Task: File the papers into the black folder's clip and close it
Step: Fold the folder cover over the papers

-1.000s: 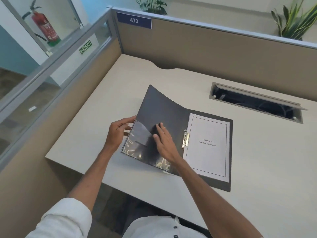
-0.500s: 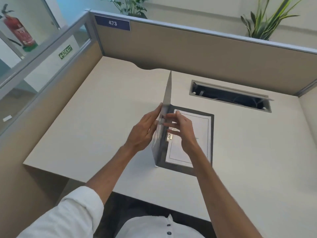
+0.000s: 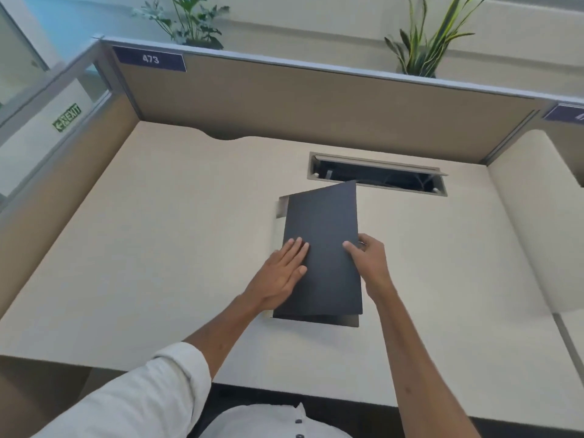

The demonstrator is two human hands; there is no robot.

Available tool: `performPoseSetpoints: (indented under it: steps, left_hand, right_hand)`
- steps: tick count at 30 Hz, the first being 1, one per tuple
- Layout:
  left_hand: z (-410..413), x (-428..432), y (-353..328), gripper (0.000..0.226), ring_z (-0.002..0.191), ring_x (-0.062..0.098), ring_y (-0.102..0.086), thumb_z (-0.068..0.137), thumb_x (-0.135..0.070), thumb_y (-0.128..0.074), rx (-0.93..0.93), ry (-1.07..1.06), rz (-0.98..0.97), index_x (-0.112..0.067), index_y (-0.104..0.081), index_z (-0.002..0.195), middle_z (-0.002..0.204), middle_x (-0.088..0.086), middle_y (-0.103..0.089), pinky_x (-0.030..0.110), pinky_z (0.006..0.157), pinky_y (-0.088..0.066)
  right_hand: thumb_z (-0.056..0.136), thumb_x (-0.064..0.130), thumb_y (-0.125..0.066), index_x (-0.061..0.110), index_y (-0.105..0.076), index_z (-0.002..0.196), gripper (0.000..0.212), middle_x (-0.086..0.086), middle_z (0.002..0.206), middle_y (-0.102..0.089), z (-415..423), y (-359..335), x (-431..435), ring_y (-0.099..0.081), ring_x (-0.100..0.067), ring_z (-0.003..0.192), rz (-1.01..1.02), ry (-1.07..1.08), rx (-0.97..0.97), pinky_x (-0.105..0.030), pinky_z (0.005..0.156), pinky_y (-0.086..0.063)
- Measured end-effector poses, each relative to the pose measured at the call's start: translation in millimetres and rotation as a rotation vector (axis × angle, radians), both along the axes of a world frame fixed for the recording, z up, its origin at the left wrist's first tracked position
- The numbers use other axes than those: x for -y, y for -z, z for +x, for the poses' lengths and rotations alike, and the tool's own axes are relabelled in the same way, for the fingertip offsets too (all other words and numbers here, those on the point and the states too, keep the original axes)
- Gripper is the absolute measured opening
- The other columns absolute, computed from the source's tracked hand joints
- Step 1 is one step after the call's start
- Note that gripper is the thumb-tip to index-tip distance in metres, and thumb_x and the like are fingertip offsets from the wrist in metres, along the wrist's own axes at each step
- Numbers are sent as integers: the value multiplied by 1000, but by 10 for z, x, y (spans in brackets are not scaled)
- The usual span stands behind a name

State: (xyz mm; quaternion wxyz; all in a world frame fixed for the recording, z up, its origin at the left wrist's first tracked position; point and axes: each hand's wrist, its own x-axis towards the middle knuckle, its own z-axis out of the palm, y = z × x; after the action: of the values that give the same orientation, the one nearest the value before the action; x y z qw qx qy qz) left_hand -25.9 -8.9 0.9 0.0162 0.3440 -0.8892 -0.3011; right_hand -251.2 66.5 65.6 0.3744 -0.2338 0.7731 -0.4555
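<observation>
Head cam:
- Matte black card folder [image 3: 322, 248] sits just right of frame centre, flat on the pale beige laminate desk [image 3: 158, 248], long side running 12 to 6.
- Front cover is down over the back cover but skewed. A strip of the back cover shows under it at the 6 o'clock edge, and the cover's 1 o'clock corner looks slightly raised.
- A pale strip sticks out at the folder's 11 o'clock corner. Can't tell if it's paper or lining. Papers otherwise hidden under the cover.
- Left hand [image 3: 281, 276] lies palm-down on the cover's 8 o'clock area, fingers straight and together, pressing flat, nothing gripped.
- Right hand [image 3: 371, 263] is at the cover's 3 o'clock edge, thumb on top and fingers curled round behind the edge, pinching the cover.
- White rolled shirt sleeve [image 3: 142, 396] on the left arm; right forearm bare.
- Grey-framed rectangular cable slot [image 3: 376, 162] in the desk at the folder's 1 o'clock, close to the cover's far corner.
- Tan fabric partition [image 3: 316, 105] runs along the far side at 12, with a dark blue number plate "473" [image 3: 149, 59] at 10 o'clock.
- Two green potted plants behind it: [image 3: 189, 23] at 11, [image 3: 423, 49] at 1.
- Green exit sign [image 3: 67, 116] at 9 o'clock.
</observation>
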Motion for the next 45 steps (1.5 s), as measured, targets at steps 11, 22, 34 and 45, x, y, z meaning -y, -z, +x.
performPoseSetpoints:
  steps: [11, 22, 34, 45]
  left_hand:
    - [22, -22, 241, 68, 175, 13, 15, 122, -46, -18, 231, 53, -11, -18, 7, 179, 188, -4, 17, 40, 145, 1]
    - [100, -25, 399, 73, 176, 17, 15, 121, -46, -23, 268, 63, -168, -15, 9, 179, 187, 0, 19, 41, 145, -2]
    - [468, 245, 452, 72, 175, 12, 13, 121, -48, -24, 266, -22, -151, -20, 9, 179, 187, -5, 19, 40, 145, -5]
    - [837, 948, 352, 73, 176, 15, 12, 121, -47, -25, 350, -93, -133, -19, 10, 179, 187, -3, 18, 39, 145, -3]
  right_hand:
    - [96, -4, -64, 5, -46, 162, 69, -14, 168, -43, 157, 537, -175, -48, -33, 153, 288, -62, -316, -39, 124, -44]
    - [119, 26, -38, 15, -9, 177, 66, -3, 186, 4, 340, 859, -285, 2, -19, 175, 330, -536, -706, -38, 142, -4]
    - [118, 48, -30, 26, 7, 177, 73, 2, 184, 18, 596, 918, 133, 14, -19, 174, 371, -773, -737, -46, 142, 2]
    - [118, 48, -32, 26, 7, 177, 74, 2, 185, 19, 884, 849, 996, 13, -20, 174, 343, -899, -713, -46, 142, 1]
